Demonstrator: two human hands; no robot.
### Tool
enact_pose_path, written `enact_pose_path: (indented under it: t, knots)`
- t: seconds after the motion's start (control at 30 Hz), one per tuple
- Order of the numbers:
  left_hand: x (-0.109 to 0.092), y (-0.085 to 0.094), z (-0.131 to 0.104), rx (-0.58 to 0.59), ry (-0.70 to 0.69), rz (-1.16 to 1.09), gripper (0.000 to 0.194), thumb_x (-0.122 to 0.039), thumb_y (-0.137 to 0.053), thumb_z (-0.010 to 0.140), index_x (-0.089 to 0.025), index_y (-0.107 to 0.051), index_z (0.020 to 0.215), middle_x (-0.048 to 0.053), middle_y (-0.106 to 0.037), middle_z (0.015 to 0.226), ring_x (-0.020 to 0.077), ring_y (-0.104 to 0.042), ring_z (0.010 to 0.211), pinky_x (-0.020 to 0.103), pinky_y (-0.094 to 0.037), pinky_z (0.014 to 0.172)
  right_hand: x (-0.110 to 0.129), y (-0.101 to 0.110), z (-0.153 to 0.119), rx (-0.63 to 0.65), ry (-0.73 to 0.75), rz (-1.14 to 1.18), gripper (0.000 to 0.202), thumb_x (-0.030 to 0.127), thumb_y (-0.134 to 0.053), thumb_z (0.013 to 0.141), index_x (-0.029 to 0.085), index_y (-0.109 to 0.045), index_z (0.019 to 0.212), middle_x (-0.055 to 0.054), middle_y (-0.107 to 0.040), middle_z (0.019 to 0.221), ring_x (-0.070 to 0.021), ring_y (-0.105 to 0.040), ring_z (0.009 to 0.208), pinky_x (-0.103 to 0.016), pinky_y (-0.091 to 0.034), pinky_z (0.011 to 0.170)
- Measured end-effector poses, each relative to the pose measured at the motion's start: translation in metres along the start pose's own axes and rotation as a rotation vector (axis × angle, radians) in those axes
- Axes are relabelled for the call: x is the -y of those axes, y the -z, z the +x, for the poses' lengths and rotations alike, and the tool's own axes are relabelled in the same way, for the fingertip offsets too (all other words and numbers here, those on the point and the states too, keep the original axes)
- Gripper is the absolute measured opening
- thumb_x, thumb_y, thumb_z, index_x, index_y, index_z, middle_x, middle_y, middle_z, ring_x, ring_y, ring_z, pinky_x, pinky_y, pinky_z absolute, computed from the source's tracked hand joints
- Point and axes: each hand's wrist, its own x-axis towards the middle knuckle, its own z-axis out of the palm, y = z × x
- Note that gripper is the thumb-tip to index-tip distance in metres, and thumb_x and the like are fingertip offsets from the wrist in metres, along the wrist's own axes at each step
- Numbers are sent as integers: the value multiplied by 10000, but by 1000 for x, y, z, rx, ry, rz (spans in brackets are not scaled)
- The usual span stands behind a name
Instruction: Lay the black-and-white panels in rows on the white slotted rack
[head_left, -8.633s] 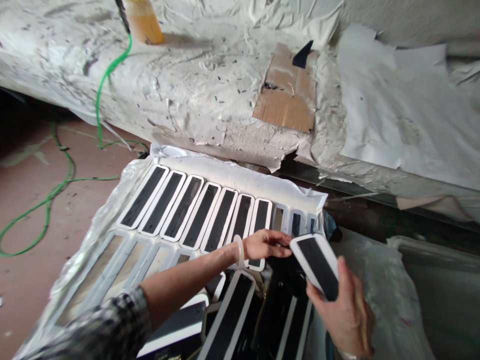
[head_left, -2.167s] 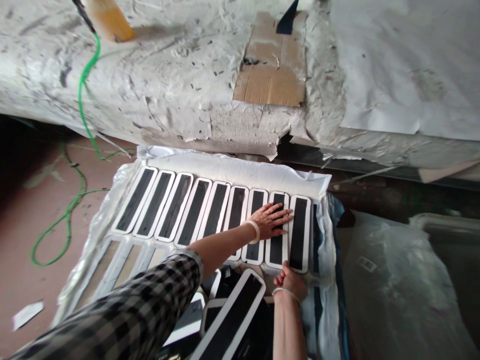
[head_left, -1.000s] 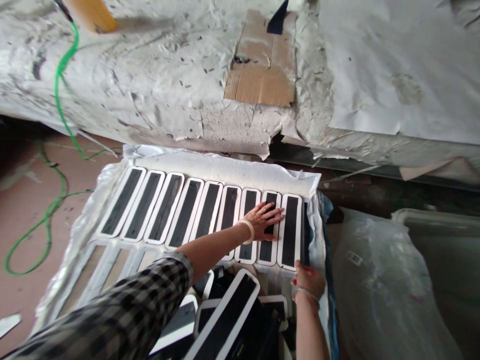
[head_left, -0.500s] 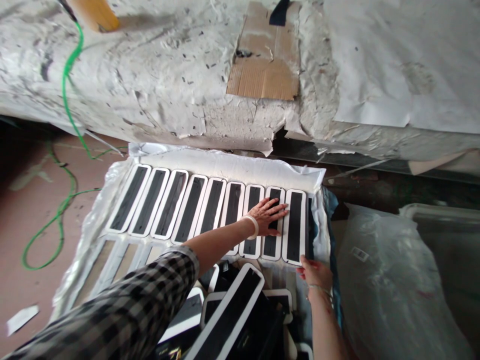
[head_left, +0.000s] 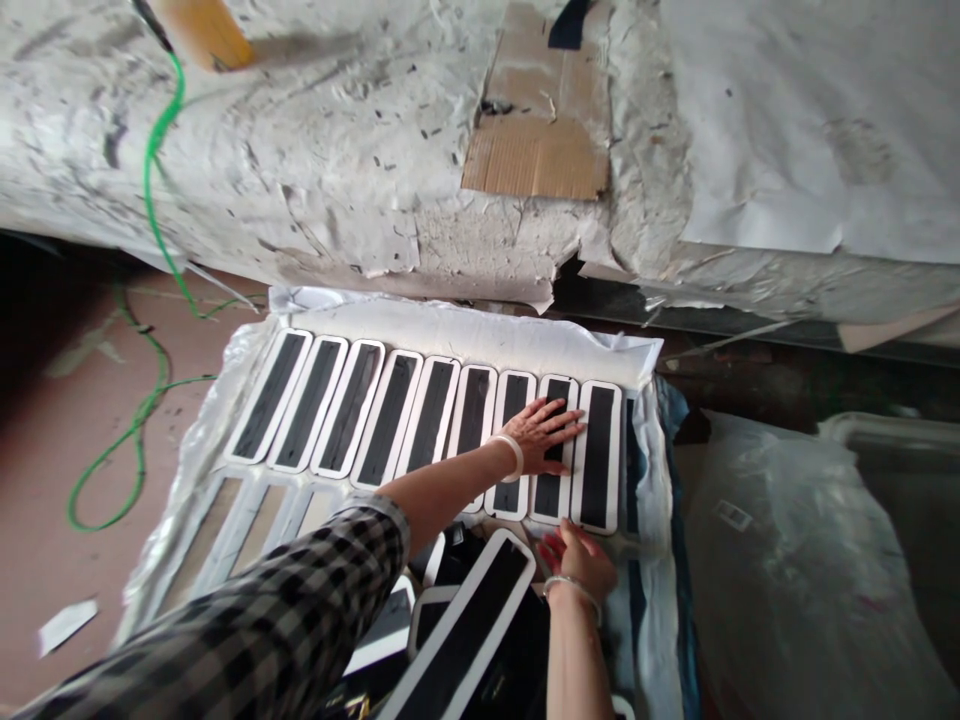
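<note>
My left hand lies flat with fingers spread over the right end of a row of long black strips with white rounded borders. Its palm and fingers cover part of the second strip from the right, and the fingertips reach the rightmost strip. Just below the row, my right hand has its fingers loosely bent, thumb tip at the lower edge of that second strip. Nothing shows in its fingers. Below my hands lies a loose pile of similar pieces, with one bordered strip slanting across the top, partly hidden by my arms.
The row rests on a white-wrapped padded surface. Beyond is a paper-covered bench with cardboard and a yellow container. A green cord hangs left. Clear plastic sheeting lies at right.
My right hand has moved left from the lower corner of the rightmost strip to below the second strip. My left hand stays on the row. The view has shifted slightly.
</note>
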Motion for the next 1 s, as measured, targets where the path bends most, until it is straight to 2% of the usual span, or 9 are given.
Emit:
enact_pose_path:
  t: [0.1, 0.17, 0.3, 0.43, 0.57, 0.67, 0.83, 0.93, 1.0]
  knots:
    - [0, 1, 0, 13, 3, -11, 836, -724, -457, 858, -278, -224, 1525, -60, -132, 1584, 275, -111, 1453, 461, -119, 1184, 3, -10, -8, -77, -105, 180, 329, 301, -751, 533, 200, -566, 786, 8, -637, 571, -246, -651, 603, -354, -567, 477]
    - [1, 2, 0, 20, 1, -16, 833, -727, -449, 860, -278, -227, 1525, -60, -135, 1583, 273, -111, 1454, 458, -118, 1185, 4, -15, -15, -121, -117, 252, 339, 266, -754, 537, 207, -559, 807, 26, -621, 574, -236, -646, 604, -349, -573, 477]
    - [1, 4, 0, 11, 1, -16, 832, -727, -450, 857, -284, -226, 1525, -64, -140, 1582, 269, -104, 1456, 457, -113, 1187, 0, -21, -27, -155, -54, 339, 356, 248, -749, 558, 216, -526, 833, 23, -622, 704, -219, -648, 627, -359, -598, 505]
    - [1, 5, 0, 25, 1, -22, 829, -719, -454, 861, -278, -226, 1525, -61, -141, 1583, 270, -107, 1455, 455, -107, 1188, -5, -23, -31, -172, 48, 377, 473, 251, -758, 556, 254, -445, 910, 35, -615, 786, -237, -662, 662, -393, -616, 528]
    - [1, 7, 0, 36, 3, -29, 834, -718, -459, 862, -277, -219, 1527, -58, -134, 1584, 270, -104, 1455, 462, -110, 1188, -4, -24, -26, -142, 8, 334, 354, 248, -749, 548, 212, -522, 817, 29, -600, 705, -185, -604, 553, -373, -604, 497]
    - [0, 10, 0, 51, 7, -27, 835, -717, -461, 861, -274, -219, 1526, -58, -138, 1584, 270, -106, 1455, 461, -117, 1189, -2, -26, -24, -156, -40, 316, 304, 232, -740, 532, 192, -557, 772, 30, -592, 668, -182, -593, 576, -358, -599, 487]
    - [-1, 13, -1, 56, 8, -21, 830, -709, -458, 867, -271, -210, 1528, -53, -122, 1586, 269, -91, 1457, 457, -98, 1189, 9, -30, -27, -201, -139, 314, 282, 219, -739, 555, 207, -564, 777, 76, -527, 534, -154, -540, 521, -326, -586, 475]
    - [-1, 13, -1, 63, 7, -18, 816, -699, -447, 879, -267, -210, 1529, -51, -112, 1587, 273, -78, 1460, 454, -83, 1189, 18, -29, -26, -202, -233, 293, 226, 214, -750, 585, 211, -547, 685, 91, -442, 418, -114, -438, 418, -282, -552, 437]
    - [-1, 13, -1, 62, 8, -15, 818, -702, -444, 877, -268, -208, 1530, -55, -111, 1588, 270, -68, 1461, 452, -78, 1189, 22, -27, -23, -194, -269, 272, 258, 203, -760, 594, 213, -502, 604, 82, -448, 408, -95, -400, 393, -249, -508, 392]
